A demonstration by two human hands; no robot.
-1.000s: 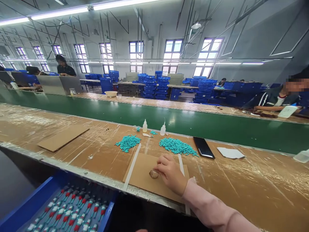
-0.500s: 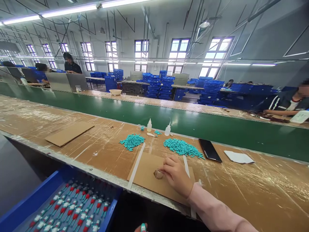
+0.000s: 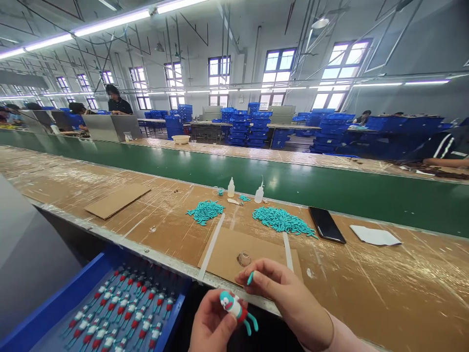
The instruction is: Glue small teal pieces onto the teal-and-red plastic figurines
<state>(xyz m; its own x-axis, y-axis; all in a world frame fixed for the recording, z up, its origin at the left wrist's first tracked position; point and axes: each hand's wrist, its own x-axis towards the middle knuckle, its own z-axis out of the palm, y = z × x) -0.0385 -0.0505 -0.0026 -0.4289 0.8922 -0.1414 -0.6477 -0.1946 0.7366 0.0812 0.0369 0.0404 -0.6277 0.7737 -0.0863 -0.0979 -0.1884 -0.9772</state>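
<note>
My left hand grips a small figure with a teal head, white top, red shorts and teal legs. Just right of it, my right hand pinches a small teal piece between thumb and finger. Beyond my hands, a small clear round dish rests on a taped cardboard sheet. Two heaps of teal pieces, a left heap and a larger right heap, lie behind that sheet.
Two squeeze bottles stand behind the heaps. A black phone and white cloth lie to the right. A blue crate of figures is at lower left. A green belt runs across; people sit beyond.
My right hand has moved back from the round dish toward me with a teal piece. My left hand has risen into view with the figure. The view has shifted slightly.
</note>
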